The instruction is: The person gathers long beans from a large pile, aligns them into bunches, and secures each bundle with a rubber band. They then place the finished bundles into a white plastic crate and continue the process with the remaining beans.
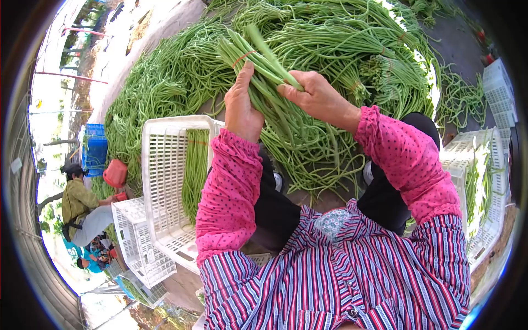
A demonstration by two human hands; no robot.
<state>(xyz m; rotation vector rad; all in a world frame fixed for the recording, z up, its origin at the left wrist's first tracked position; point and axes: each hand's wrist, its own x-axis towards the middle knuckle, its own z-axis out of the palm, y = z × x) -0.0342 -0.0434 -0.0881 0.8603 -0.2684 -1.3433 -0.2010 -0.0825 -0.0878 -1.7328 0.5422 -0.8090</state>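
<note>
My left hand (243, 107) is wrapped round a bundle of long green yardlong beans (265, 67). A thin red band (242, 58) circles the bundle near its upper end, just above my left thumb. On the right of the bundle, my right hand (319, 98) pinches a few bean ends between thumb and fingers; one of them is blurred by motion. The lower part of the bundle hangs between my wrists, over the large pile of loose beans (181, 71) on the ground. Several banded bundles (391, 77) lie on the pile.
A white slatted crate (159, 129) with beans inside stands at my left, and another white crate (489, 220) with beans at my right. More crates (500, 91) are at the far right. A red bucket (115, 174), a blue crate (94, 148) and a seated person (80, 203) are farther left.
</note>
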